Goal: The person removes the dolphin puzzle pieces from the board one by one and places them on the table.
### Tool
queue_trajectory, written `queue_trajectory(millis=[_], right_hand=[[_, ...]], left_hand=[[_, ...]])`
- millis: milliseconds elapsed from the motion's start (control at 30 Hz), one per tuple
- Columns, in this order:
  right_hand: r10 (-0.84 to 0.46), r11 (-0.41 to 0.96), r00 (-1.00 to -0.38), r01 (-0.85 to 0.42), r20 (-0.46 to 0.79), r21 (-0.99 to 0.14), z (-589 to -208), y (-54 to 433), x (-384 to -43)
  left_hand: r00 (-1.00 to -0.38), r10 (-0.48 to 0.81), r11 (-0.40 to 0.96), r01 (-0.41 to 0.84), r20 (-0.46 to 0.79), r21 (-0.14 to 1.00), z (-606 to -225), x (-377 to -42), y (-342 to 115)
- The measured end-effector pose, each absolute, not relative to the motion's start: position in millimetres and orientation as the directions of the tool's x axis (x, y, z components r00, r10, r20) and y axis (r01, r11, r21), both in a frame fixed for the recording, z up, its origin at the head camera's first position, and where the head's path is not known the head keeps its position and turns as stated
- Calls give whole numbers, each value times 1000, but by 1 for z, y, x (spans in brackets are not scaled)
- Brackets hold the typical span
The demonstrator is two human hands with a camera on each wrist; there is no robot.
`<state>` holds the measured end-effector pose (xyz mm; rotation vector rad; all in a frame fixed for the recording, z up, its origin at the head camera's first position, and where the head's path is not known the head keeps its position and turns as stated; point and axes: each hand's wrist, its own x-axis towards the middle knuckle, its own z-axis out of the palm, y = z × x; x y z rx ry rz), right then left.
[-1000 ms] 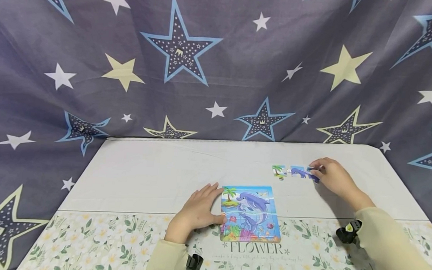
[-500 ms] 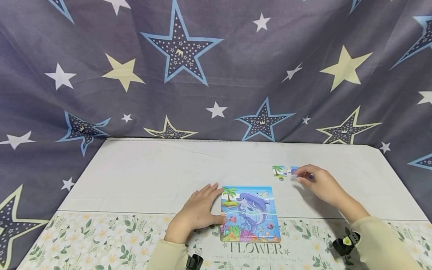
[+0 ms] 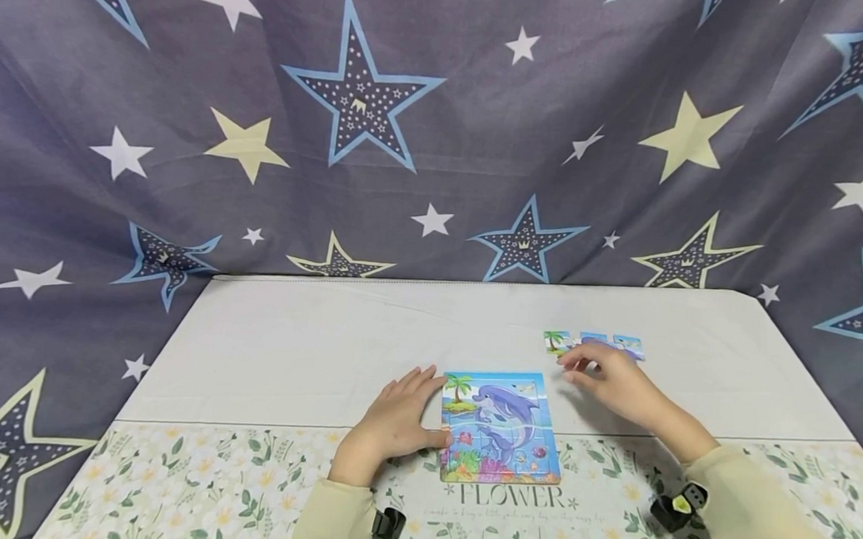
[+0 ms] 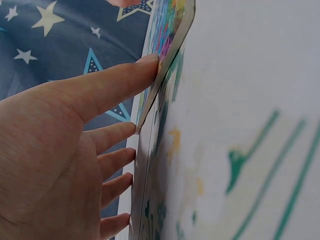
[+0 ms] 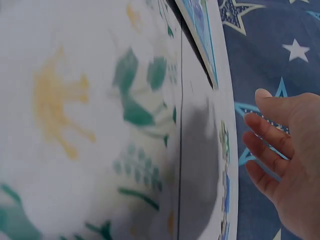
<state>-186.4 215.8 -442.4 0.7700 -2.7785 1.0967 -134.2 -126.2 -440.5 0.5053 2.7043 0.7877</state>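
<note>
Resting flat, left hand (image 3: 391, 424): fingers (image 4: 116, 80) extended, tips touching the left edge of the dolphin puzzle board (image 3: 500, 425). Right hand (image 3: 614, 382): fingers loosely spread, holding nothing, just before three loose puzzle pieces (image 3: 595, 343).

White table (image 3: 306, 344) bears floral cloth (image 3: 198, 487), puzzle board (image 3: 499, 424), loose pieces (image 3: 593, 343).

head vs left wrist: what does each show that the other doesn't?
Head only: the right hand open above the table, just in front of a row of three loose puzzle pieces, and the star-patterned backdrop in full. Left wrist only: a close side-on look at the left hand's fingertips touching the board's raised edge. Both: the left hand with straight fingers against the left side of the dolphin puzzle board, and the floral cloth.
</note>
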Motion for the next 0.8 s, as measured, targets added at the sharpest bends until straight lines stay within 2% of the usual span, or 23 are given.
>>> queue_trajectory(millis=[800], right_hand=[[-565,558,-810,-516,157,-650,-436,163,-161]], left_hand=[[-898,407,800,263,-167,539,-442,-135,-126]])
